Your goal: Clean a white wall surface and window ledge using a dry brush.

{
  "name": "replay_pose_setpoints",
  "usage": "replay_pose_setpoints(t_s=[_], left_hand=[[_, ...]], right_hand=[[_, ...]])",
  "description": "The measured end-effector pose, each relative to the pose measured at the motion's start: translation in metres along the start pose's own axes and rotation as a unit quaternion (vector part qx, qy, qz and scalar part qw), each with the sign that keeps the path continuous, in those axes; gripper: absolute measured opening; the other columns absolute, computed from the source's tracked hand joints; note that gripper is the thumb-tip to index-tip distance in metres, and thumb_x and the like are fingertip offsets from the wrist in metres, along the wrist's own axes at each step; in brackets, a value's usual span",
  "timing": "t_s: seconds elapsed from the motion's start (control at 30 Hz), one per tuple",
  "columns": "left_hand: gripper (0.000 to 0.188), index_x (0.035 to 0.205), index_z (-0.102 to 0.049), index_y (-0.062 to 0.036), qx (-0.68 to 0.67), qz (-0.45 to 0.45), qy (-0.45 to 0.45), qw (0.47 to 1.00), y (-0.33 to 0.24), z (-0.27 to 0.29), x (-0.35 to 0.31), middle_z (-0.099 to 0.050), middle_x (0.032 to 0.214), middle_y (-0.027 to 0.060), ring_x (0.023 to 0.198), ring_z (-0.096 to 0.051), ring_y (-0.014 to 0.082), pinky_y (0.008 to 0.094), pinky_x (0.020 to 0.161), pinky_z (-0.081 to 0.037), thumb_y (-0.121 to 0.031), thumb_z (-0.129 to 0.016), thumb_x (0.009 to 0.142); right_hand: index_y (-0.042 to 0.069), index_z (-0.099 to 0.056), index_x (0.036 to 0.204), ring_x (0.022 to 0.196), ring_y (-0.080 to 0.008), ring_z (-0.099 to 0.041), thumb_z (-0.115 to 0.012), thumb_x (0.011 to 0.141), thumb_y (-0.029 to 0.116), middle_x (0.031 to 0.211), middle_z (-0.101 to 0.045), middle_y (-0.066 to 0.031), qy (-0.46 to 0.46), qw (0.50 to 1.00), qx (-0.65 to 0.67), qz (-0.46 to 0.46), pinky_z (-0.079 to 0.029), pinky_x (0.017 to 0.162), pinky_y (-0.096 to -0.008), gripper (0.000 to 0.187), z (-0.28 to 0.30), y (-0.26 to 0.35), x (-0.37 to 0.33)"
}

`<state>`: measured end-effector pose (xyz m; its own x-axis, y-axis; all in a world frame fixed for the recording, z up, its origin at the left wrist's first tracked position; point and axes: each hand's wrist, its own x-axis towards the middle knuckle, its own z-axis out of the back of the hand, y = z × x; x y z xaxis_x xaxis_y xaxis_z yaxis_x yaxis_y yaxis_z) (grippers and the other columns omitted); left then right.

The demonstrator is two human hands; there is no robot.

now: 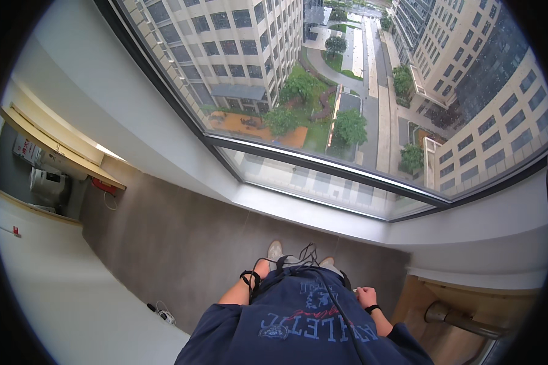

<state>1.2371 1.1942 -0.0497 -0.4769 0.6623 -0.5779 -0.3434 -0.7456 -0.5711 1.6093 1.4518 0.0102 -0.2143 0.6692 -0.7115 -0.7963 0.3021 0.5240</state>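
Note:
My left hand (262, 267) is down at my waist on the left, close to a bundle of black cables (311, 260) hanging in front of me. A black strap (249, 279) circles that wrist; the fingers are hidden. On the other side my right hand (366, 296) is by my hip with its fingers curled closed. A tiny pale bit shows at its edge, too small to name. My dark blue printed shirt (286, 310) fills the lower middle, and one black cable runs down across it.
A large window (329, 155) with a dark frame stands ahead above a white sill (310, 210). At left is an open wooden cabinet (61, 149) with a white appliance (49, 185). A white cable (164, 313) lies lower left. A wooden unit with a metal tube (463, 320) stands right.

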Motion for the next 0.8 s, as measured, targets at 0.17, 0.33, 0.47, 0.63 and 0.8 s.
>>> replay_pose_setpoints(t_s=[0.17,0.33,0.47,0.63,0.8], left_hand=[[0.039,0.116,-0.064,0.0029,-0.062,-0.01,0.029,0.998,0.044,-0.017,0.02,-0.067,0.113,0.0278,0.106,-0.063,0.0423,0.0467,0.088,-0.05,-0.023,-0.066,0.086],[0.037,0.117,-0.063,0.0014,-0.003,0.001,0.007,1.0,0.059,-0.028,0.031,-0.065,0.114,0.0289,0.108,-0.061,0.0436,0.0469,0.09,-0.05,-0.02,-0.063,0.087],[0.032,0.116,-0.064,0.0,-0.014,-0.001,-0.002,1.0,0.076,-0.024,0.034,-0.065,0.112,0.0296,0.108,-0.06,0.0452,0.0484,0.09,-0.049,-0.014,-0.058,0.088],[0.032,0.116,-0.064,-0.0012,-0.022,-0.021,-0.001,1.0,0.082,-0.025,0.038,-0.065,0.111,0.0287,0.106,-0.061,0.045,0.0488,0.089,-0.05,-0.015,-0.056,0.089],[0.03,0.114,-0.065,-0.0012,-0.029,-0.017,-0.02,0.999,0.082,-0.022,0.038,-0.067,0.108,0.0281,0.105,-0.062,0.044,0.048,0.088,-0.051,-0.013,-0.053,0.09]], right_hand=[[-0.006,-0.073,0.083,0.059,-0.0181,-0.067,-0.063,0.088,0.027,0.064,-0.068,-0.0122,0.004,1.0,-0.002,0.01,-0.052,0.057,-0.0327,0.035,-0.004,0.007,-0.002],[-0.007,-0.073,0.086,0.058,-0.0178,-0.066,-0.063,0.089,0.024,0.064,-0.067,-0.0113,0.009,1.0,0.019,0.011,-0.051,0.055,-0.0324,0.033,-0.008,0.01,0.002],[-0.008,-0.071,0.093,0.055,-0.0199,-0.068,-0.059,0.093,0.023,0.067,-0.069,-0.0139,0.02,0.999,0.007,0.033,-0.053,0.05,-0.0325,0.033,-0.023,0.006,0.013],[-0.008,-0.071,0.095,0.056,-0.0201,-0.068,-0.059,0.093,0.023,0.068,-0.069,-0.0137,0.022,0.999,0.005,0.029,-0.054,0.051,-0.0326,0.033,-0.03,0.006,0.016],[-0.008,-0.071,0.095,0.056,-0.0202,-0.068,-0.059,0.092,0.023,0.068,-0.07,-0.0138,0.028,0.999,-0.001,0.031,-0.055,0.051,-0.0331,0.033,-0.032,0.01,0.016]])
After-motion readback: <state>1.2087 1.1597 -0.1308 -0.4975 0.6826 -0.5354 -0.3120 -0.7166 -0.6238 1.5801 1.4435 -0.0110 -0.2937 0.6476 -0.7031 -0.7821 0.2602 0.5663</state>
